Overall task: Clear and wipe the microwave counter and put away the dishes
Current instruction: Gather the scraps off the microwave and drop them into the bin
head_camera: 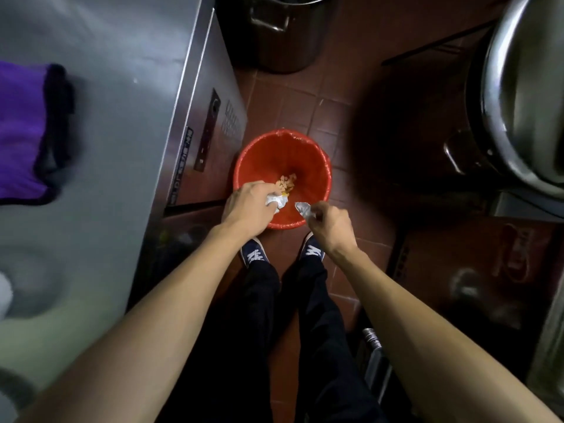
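Observation:
A red bin (305,154) lined with a red bag stands on the tiled floor in front of my feet. Small yellowish food bits (287,182) lie at its bottom. Over the bin's near rim, my left hand (248,206) grips a crumpled silver-white wrapper (276,201). A smaller silvery wrapper piece (303,208) is pinched in my right hand (331,227), just right of the left hand. The two pieces sit a little apart.
A steel counter (122,102) runs along the left, with a purple cloth (24,132) lying on it. A tall steel pot (283,35) stands on the floor beyond the bin. Large steel cookware (525,96) is at the right. A cardboard box (488,270) sits low right.

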Demonstrator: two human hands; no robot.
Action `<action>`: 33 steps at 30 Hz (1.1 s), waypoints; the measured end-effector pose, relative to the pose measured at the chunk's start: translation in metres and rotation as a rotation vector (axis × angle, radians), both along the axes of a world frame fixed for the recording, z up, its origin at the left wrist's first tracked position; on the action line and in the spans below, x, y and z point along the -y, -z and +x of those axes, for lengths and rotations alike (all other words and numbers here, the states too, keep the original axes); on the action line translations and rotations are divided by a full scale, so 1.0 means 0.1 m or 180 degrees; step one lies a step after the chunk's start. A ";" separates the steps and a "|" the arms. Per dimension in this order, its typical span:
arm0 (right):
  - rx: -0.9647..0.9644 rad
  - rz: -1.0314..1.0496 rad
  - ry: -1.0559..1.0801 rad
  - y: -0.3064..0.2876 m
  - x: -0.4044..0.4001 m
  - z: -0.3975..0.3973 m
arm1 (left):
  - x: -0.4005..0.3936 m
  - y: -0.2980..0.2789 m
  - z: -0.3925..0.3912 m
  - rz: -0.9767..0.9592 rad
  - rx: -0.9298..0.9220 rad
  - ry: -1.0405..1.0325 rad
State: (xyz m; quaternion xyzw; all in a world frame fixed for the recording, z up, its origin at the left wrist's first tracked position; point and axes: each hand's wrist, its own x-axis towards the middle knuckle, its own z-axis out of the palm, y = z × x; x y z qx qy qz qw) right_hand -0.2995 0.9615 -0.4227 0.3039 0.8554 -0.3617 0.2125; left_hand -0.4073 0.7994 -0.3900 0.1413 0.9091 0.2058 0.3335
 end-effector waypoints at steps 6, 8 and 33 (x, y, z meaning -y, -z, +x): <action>0.0122 -0.0106 -0.0066 0.62 -0.10 -0.09 | -0.15 0.64 -0.04 -0.0104 0.0105 -0.0089; 0.0162 -0.0101 -0.0056 0.81 -0.13 -0.11 | -0.17 0.85 -0.04 -0.0147 0.0150 -0.0090; 0.0358 -0.0211 0.0012 2.89 -0.18 -0.37 | -0.24 2.98 -0.13 -0.0240 0.0009 -0.0010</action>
